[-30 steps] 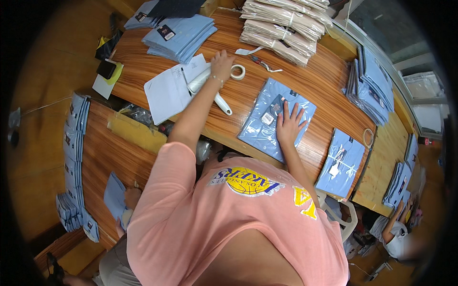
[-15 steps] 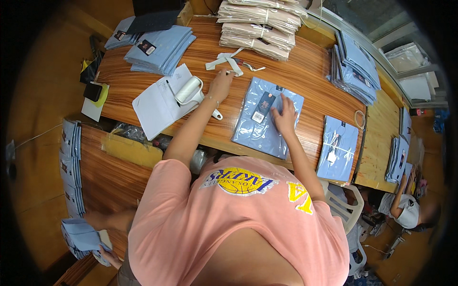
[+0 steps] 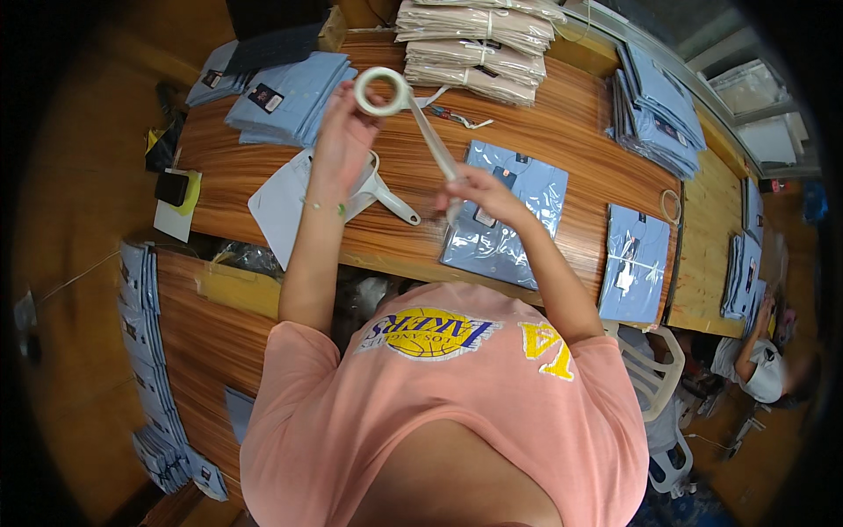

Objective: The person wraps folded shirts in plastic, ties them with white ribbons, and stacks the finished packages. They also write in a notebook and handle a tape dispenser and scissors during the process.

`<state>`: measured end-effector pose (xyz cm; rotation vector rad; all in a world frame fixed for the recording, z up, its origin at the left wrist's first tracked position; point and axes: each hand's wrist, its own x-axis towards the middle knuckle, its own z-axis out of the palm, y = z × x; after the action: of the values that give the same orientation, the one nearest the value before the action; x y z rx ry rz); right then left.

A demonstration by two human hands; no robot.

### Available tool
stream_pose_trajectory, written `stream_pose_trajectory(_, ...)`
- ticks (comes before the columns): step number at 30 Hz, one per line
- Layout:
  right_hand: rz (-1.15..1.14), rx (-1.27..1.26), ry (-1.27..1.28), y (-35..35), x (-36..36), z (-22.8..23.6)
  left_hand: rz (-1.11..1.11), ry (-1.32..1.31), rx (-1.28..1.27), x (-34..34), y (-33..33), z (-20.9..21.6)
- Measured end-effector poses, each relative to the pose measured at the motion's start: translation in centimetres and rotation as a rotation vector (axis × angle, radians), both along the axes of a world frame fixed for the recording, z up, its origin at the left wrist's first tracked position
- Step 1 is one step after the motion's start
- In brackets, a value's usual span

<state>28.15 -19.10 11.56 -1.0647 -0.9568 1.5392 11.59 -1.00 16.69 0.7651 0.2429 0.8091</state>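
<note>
A roll of whitish tape [image 3: 383, 111] is in my left hand [image 3: 342, 140], raised above the table. A pulled-out strip of the tape [image 3: 429, 133] runs from the roll to my right hand [image 3: 483, 191], whose fingers are closed on its end. Below and right of that hand lies a folded blue shirt in a clear bag [image 3: 527, 237], with a dark tag partly hidden by my fingers. Behind my left wrist, a white-handled lint roller [image 3: 391, 199] rests beside white paper sheets [image 3: 274, 211], its roller mostly covered.
Stacked blue shirts [image 3: 285, 101] sit at back left, others [image 3: 654, 114] at back right. Beige bagged garments [image 3: 474, 53] are piled at the back. Another bagged shirt [image 3: 634, 263] lies right, near a tape ring [image 3: 671, 206]. A person [image 3: 762, 369] is far right.
My left hand has risen from the table and now holds the tape roll. My right hand has left the bagged shirt, moving left to the strip's end. Another person's hands at lower left are gone.
</note>
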Motion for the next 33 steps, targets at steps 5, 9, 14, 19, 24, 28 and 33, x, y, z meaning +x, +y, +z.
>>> stream_pose_trajectory(5,-0.313,-0.024,-0.173,-5.3,7.1,-2.1,0.198,0.335,-0.053,1.3,5.3,-5.1)
stream_pose_trajectory(9,-0.466,-0.155,-0.585,-8.4,11.1,-2.9,-0.08,0.844,0.471,2.2,9.7,-9.9)
stream_pose_trajectory(14,-0.549,-0.234,-0.388,-11.4,14.9,-4.9,-0.409,1.261,0.878,3.7,15.6,-12.9)
stream_pose_trajectory(19,-0.607,-0.398,-0.31,-10.8,14.3,-3.3,-0.386,1.755,1.49,5.6,11.1,-10.0)
stream_pose_trajectory(24,-0.429,-0.335,-0.341,-9.2,14.4,-3.4,-0.199,1.518,1.806,9.2,1.2,-7.4)
stream_pose_trajectory(28,-0.401,-0.256,-0.357,-8.7,14.3,-2.7,-0.16,0.944,1.615,11.7,-3.1,-13.0)
stream_pose_trajectory(33,-0.452,-0.274,-0.425,-10.3,15.3,-1.7,-0.15,1.005,1.44,11.9,-2.4,-13.2)
